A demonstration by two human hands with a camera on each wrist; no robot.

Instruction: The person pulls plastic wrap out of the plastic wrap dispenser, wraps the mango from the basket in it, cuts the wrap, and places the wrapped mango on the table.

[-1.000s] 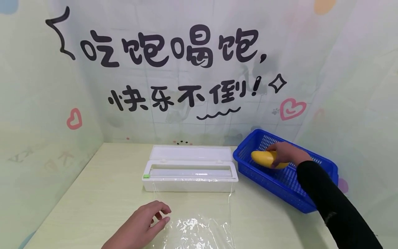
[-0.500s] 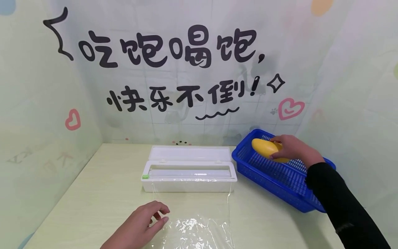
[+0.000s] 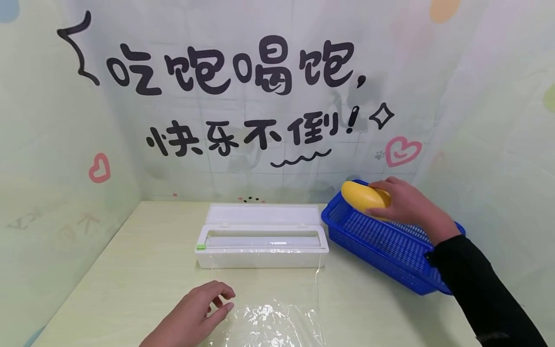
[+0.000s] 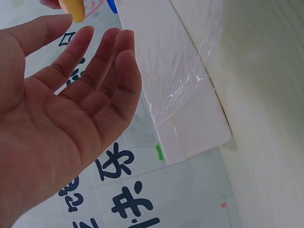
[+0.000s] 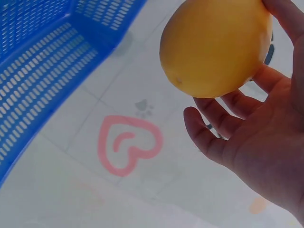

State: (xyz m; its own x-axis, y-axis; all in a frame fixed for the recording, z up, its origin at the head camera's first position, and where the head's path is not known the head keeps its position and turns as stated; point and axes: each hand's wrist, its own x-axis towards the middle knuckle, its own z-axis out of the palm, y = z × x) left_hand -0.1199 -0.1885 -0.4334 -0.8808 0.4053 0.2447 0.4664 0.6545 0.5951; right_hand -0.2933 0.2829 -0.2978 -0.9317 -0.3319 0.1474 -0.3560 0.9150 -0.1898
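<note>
My right hand (image 3: 401,205) grips a yellow mango (image 3: 363,199) and holds it above the far end of a blue perforated basket (image 3: 386,246). The right wrist view shows the mango (image 5: 216,45) cupped by curled fingers (image 5: 209,137). My left hand (image 3: 195,315) rests on the table beside a pulled-out sheet of clear cling film (image 3: 277,315); in the left wrist view its fingers (image 4: 95,71) are relaxed and hold nothing. The film runs out of a white dispenser box (image 3: 260,241) whose lid stands open.
The pale green table (image 3: 130,279) is enclosed by printed curtain walls on the left, back and right. The basket (image 5: 42,71) stands at the right, against the right wall. The dispenser (image 4: 175,85) lies across the table's middle.
My right hand has lifted the mango up and slightly left, out of the basket's inside to above its far rim. The left hand has stayed in place.
</note>
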